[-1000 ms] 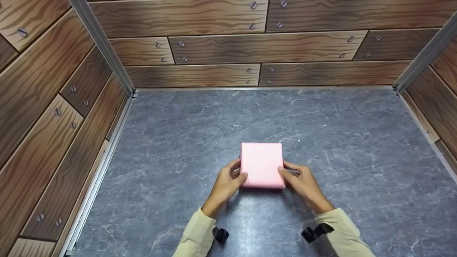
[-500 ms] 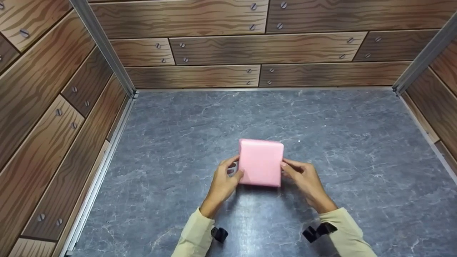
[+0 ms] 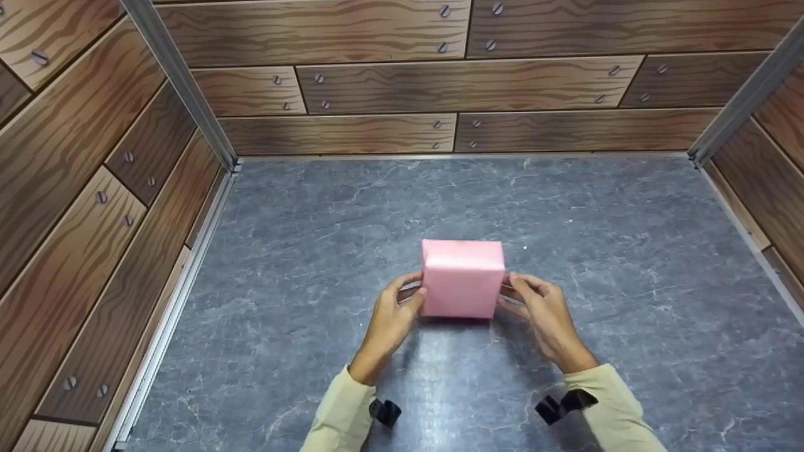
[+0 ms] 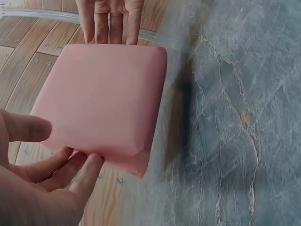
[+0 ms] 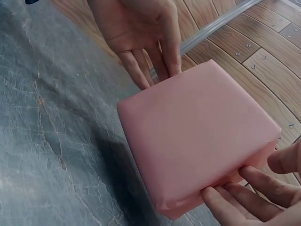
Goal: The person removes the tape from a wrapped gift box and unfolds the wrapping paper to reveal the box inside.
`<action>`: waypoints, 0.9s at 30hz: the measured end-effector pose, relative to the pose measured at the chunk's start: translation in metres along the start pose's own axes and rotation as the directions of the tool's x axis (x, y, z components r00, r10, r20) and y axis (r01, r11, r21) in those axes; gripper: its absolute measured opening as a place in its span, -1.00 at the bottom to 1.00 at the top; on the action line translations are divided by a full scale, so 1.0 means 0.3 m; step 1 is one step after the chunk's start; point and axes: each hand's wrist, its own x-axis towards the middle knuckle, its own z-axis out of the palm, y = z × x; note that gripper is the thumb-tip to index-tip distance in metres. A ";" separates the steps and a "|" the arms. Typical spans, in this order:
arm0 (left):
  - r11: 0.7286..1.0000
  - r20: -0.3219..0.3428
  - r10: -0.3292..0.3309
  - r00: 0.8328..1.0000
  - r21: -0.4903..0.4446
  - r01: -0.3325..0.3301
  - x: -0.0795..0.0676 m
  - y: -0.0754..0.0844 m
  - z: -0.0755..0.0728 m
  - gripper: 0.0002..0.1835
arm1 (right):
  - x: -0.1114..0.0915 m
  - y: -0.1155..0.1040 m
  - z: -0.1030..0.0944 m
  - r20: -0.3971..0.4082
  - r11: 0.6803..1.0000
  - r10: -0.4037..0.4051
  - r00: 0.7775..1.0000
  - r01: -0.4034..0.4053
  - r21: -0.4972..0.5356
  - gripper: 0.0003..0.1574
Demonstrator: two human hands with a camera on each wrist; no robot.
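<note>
Pink box (image 3: 461, 292), interior hidden; left hand (image 3: 391, 317) pinches it; right hand (image 3: 549, 320) touching, grip apart.

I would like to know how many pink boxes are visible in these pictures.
1. The pink box is slightly right of and below the centre of the head view; both wrist views show this same box. No other shows.
</note>
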 end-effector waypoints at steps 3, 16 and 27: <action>0.999 -0.011 -0.027 1.000 -0.021 0.027 0.000 0.005 -0.001 -0.62 | 0.004 0.002 -0.002 -0.011 1.000 -0.001 1.000 0.001 0.008 -0.64; 0.999 -0.054 -0.015 0.998 0.040 0.017 0.000 0.005 -0.003 -0.51 | 0.000 -0.002 0.000 -0.023 0.999 0.014 1.000 -0.013 0.039 -0.62; 0.998 -0.057 -0.063 0.996 -0.033 0.061 -0.004 0.007 0.002 -0.59 | 0.004 0.012 -0.004 -0.027 0.999 0.022 0.999 -0.021 0.038 -0.76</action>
